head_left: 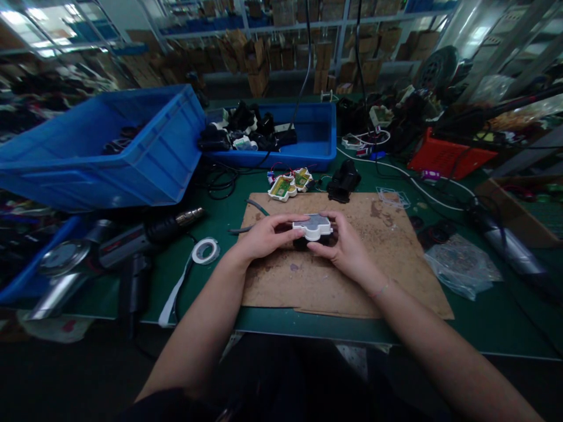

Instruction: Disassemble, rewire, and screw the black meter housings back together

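Both my hands grip a small white plastic housing (313,226) with a grey top and a dark part beneath it, held over a brown cardboard sheet (343,275). My left hand (264,237) wraps its left side, thumb on the top edge. My right hand (345,243) pinches its right side and front. Behind it lie an opened white housing with a green circuit board (290,184) and a black part (343,180).
A tilted blue crate (109,146) stands at left, and a blue tray (308,138) with black and white parts at the back. A heat gun (132,243) and white tape roll (205,251) lie left. A plastic bag (461,266) and red basket (448,155) are right.
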`<action>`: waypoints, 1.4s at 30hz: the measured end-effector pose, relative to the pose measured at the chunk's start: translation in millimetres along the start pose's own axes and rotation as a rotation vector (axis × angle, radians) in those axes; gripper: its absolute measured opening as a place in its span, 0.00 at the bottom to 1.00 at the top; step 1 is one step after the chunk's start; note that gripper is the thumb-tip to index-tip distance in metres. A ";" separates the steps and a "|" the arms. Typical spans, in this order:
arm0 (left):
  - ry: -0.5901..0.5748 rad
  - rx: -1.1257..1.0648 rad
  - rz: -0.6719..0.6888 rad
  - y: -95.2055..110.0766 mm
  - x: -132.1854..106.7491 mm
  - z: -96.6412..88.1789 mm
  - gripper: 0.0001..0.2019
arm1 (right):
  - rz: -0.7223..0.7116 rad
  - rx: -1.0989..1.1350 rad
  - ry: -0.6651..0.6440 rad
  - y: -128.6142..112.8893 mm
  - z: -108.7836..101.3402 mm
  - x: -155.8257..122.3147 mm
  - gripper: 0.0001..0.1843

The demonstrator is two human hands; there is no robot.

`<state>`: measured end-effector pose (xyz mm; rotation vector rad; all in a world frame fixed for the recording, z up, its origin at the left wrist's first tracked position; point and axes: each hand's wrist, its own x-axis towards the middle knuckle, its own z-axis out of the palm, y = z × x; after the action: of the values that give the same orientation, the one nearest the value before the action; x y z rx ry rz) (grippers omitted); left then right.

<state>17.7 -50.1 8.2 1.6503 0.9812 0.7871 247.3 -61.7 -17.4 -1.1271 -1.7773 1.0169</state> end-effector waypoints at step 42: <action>-0.251 0.330 -0.089 27.5 -14.4 12.1 0.33 | -0.349 -0.250 -0.066 5.8 -8.9 -54.3 0.40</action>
<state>27.8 -72.3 30.9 1.9176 1.0352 0.3580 273.4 -108.9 -29.8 -0.8902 -2.1073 0.6425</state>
